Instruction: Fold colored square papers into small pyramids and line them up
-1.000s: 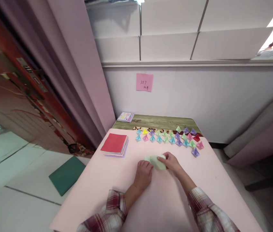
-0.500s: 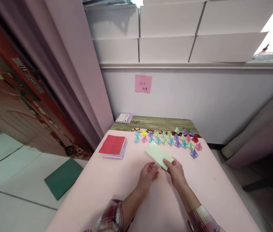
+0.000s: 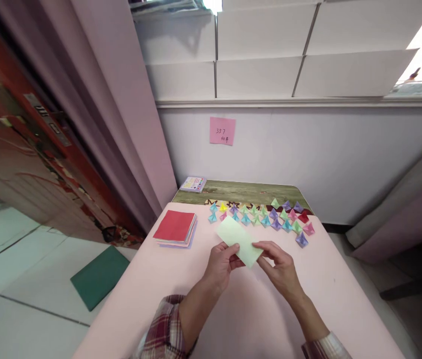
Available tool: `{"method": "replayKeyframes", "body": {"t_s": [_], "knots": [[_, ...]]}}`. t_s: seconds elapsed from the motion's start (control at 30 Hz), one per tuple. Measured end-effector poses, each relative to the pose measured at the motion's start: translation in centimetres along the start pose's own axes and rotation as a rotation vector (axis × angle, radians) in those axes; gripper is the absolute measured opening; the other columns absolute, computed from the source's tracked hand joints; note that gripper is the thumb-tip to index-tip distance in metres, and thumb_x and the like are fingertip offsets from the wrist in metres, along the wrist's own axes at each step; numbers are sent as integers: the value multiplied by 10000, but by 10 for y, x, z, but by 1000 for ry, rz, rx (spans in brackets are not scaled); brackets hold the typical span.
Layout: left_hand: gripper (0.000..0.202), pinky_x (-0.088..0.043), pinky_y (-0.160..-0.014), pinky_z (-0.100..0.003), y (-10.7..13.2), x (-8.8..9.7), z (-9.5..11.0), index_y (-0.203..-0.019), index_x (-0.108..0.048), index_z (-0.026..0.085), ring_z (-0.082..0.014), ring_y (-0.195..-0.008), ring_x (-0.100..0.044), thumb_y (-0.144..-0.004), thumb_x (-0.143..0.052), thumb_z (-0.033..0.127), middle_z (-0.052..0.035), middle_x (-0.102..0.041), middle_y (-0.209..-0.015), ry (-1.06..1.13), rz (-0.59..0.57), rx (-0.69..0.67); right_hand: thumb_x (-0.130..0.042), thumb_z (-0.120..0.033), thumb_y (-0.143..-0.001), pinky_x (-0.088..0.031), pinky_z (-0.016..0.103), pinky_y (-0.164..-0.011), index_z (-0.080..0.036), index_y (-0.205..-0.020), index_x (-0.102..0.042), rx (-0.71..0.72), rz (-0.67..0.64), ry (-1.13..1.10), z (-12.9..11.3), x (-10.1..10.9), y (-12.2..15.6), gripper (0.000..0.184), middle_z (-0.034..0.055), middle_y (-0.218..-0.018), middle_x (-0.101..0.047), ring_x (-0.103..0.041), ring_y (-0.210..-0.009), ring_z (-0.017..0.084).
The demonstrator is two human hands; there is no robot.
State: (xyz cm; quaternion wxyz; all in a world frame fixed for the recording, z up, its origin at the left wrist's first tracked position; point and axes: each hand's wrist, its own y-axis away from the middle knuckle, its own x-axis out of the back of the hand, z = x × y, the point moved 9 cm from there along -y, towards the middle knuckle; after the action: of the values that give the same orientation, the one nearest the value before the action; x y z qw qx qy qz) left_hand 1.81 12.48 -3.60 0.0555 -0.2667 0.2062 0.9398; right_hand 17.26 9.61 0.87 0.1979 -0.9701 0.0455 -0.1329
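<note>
A pale green sheet of folding paper [image 3: 236, 234], narrow like a folded rectangle, is held slantwise above the table. My left hand [image 3: 222, 265] grips its lower left edge, thumb on top and fingers beneath. At the right corner of the sheet, my right hand [image 3: 278, 264] has its index finger and thumb closed on the edge. Beyond the sheet stand rows of small folded paper shapes in several colours, among them a red one [image 3: 303, 216] and a purple one [image 3: 302, 240].
A stack of coloured paper with a red sheet [image 3: 174, 225] on top lies left on the pink-covered table [image 3: 151, 289]. Behind it is a small booklet [image 3: 193, 184]. A pink note [image 3: 222, 131] is stuck to the wall. On the floor lies a green board [image 3: 99, 276].
My left hand has come up and taken hold of the paper's left edge. My right hand has shifted its hold to the right corner, and the sheet has moved slightly left.
</note>
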Motion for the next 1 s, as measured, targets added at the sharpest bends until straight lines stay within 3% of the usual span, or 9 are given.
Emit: {"method": "replayKeyframes", "body": {"t_s": [0.13, 0.27, 0.4, 0.6, 0.73, 0.87, 1.0], "knots": [[270, -549, -600, -295, 6, -9, -4, -884, -669, 88, -182, -639, -675, -690, -746, 260, -101, -724, -772, 4, -20, 32, -706, -328, -750, -547, 306, -693, -225, -829, -734, -47, 10, -68, 4, 0, -2, 133, 72, -926, -665, -637, -859, 220], [337, -558, -626, -309, 16, -21, -3, -907, -671, 87, -219, -707, -699, -725, -725, 366, -128, -728, -817, 2, -73, 17, -734, -427, -716, -514, 275, -590, -201, -733, -685, -216, 145, -168, 12, 4, 5, 233, 42, -739, -659, -616, -699, 193], [395, -561, -634, -316, 24, -28, 4, -910, -681, 84, -232, -727, -702, -749, -696, 445, -143, -732, -840, -41, -88, -69, -728, -477, -717, -464, 249, -520, -198, -726, -610, -378, 245, -247, 18, 1, 14, 303, -13, -600, -602, -553, -530, 140], [375, -557, -628, -320, 24, -23, 8, -880, -705, 87, -215, -672, -686, -642, -803, 360, -122, -731, -796, -152, -31, -153, -772, -477, -669, -477, 255, -521, -215, -911, -574, -391, 309, -288, 11, 1, 17, 408, -7, -700, -624, -566, -550, 143], [356, -548, -621, -321, 22, -20, 7, -847, -715, 86, -200, -623, -666, -632, -803, 356, -109, -719, -717, -201, -61, -133, -746, -506, -694, -471, 257, -550, -202, -1030, -591, -423, 187, -310, 8, -4, 14, 479, 2, -676, -635, -590, -601, 165], [315, -513, -570, -286, 21, -20, 7, -813, -715, 101, -155, -542, -614, -625, -799, 339, -79, -700, -661, -293, -105, -108, -745, -537, -680, -461, 256, -556, -176, -810, -650, -505, -2, -416, 11, -23, 16, 396, 38, -721, -680, -612, -633, 178], [252, -485, -614, -248, 21, -19, 11, -782, -697, 126, -136, -617, -599, -632, -790, 306, -51, -699, -723, -222, -68, -184, -762, -505, -677, -467, 253, -569, -192, -780, -637, -520, 61, -510, 13, -34, 22, 353, 17, -714, -679, -618, -647, 175]]}}
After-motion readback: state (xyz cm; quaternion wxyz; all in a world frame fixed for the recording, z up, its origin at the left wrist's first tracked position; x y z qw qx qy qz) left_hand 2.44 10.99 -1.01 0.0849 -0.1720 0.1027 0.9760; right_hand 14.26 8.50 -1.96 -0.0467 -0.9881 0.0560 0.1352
